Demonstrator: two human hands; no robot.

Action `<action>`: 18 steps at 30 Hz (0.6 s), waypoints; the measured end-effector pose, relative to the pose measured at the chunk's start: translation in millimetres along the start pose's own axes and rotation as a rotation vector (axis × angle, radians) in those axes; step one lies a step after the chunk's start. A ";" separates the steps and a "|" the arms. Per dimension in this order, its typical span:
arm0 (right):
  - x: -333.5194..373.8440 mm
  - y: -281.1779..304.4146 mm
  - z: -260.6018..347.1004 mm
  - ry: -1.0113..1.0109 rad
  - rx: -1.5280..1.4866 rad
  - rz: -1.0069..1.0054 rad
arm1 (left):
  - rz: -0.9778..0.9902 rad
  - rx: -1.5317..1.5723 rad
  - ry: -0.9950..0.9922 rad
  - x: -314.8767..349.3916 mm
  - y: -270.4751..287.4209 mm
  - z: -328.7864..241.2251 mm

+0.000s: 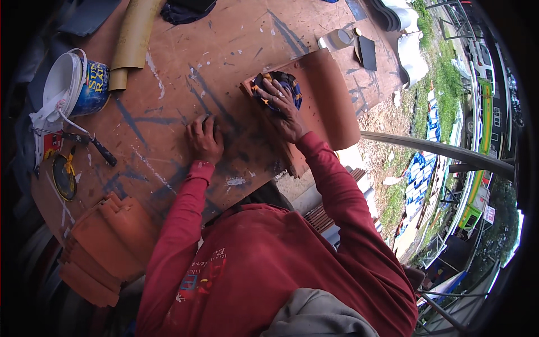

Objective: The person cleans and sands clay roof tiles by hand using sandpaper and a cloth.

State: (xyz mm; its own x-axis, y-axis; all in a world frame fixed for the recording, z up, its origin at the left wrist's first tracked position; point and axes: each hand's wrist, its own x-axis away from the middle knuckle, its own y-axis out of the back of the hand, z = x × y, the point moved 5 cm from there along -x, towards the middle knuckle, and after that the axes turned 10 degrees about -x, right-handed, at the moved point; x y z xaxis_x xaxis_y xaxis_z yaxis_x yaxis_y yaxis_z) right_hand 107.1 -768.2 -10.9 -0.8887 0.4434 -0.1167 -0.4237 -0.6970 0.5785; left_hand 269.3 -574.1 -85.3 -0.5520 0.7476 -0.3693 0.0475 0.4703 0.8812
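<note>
My right hand (285, 115) presses a bunched dark cloth (292, 84) with an orange and blue pattern onto the flatter part of an orange-brown roof tile (337, 106). Its fingers spread over the cloth, and a ring shows on one of them. The tile lies on the wooden tabletop (241, 50), its rounded rib on the right and its near end at the table edge. Left of the tile and apart from it, my left hand (205, 139) rests on the board, fingers bent and slightly apart, holding nothing.
A white-and-blue paint bucket (95, 92), a curved yellowish tile (132, 39), a black-handled tool (101, 150) and a tape roll (64, 177) lie left. Stacked orange tiles (112, 241) sit at lower left. A jar (337, 40) and dark flat piece (366, 53) lie beyond my tile.
</note>
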 end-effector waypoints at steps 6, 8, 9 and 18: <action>220.5 20.3 8.6 -0.297 -0.203 0.144 | -0.046 -0.087 -0.005 6.3 2.6 0.3; 251.1 31.9 3.7 -0.348 -0.189 0.141 | -0.052 -0.087 -0.039 4.7 1.6 -4.7; 257.8 42.8 -8.0 -0.516 -0.431 -0.103 | -0.050 -0.126 -0.039 2.0 4.1 -7.8; 158.1 -7.2 49.6 0.043 -0.235 -0.258 | -0.021 -0.086 -0.014 7.1 -8.8 -5.0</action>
State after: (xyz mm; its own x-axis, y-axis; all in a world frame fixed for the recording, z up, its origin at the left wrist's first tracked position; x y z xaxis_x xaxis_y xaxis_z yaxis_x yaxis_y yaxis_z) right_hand -21.7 -665.1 6.6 -0.7514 0.6013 -0.2717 -0.6598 -0.6779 0.3242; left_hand 260.8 -575.3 -94.2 -0.5402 0.7451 -0.3912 -0.0360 0.4439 0.8953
